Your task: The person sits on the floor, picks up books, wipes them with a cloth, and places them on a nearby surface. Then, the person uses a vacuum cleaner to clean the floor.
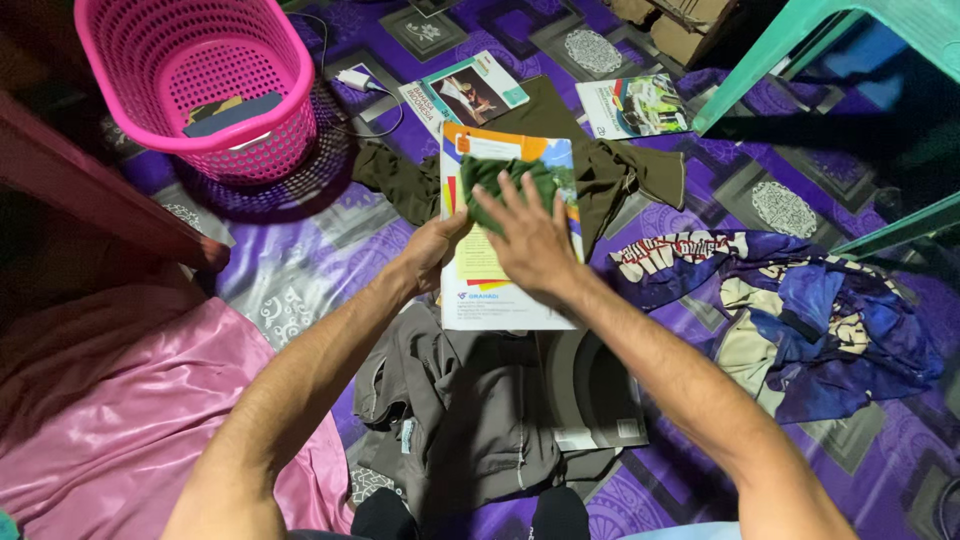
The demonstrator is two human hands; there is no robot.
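Seen from the head camera, a small green cloth (510, 185) is pressed flat on top of a large book (507, 235) that lies on a purple patterned floor mat (300, 250). The right hand (530, 240) is spread wide, palm down, over the cloth, with nothing clasped in it. The left hand (435, 250) is closed around the book's left edge, thumb on the cover, so that the book is steadied.

An olive shirt (610, 170) is spread under the far end of the book, and a grey garment (460, 400) lies crumpled just below its near edge. A blue printed garment (800, 310) is heaped well to the right. Two more books (470, 90) (635, 105) lie beyond the shirt, and a pink basket (200, 80) stands at upper left. Pink fabric (110, 410) is bunched at lower left, and green chair legs (800, 60) cross the upper right.

The step in hand appears to be the smoothing or folding of the cloth against the book as a firm surface. The next move would seem to call for the cloth's loose edges to be gathered under the fingers while the book is kept from sliding.
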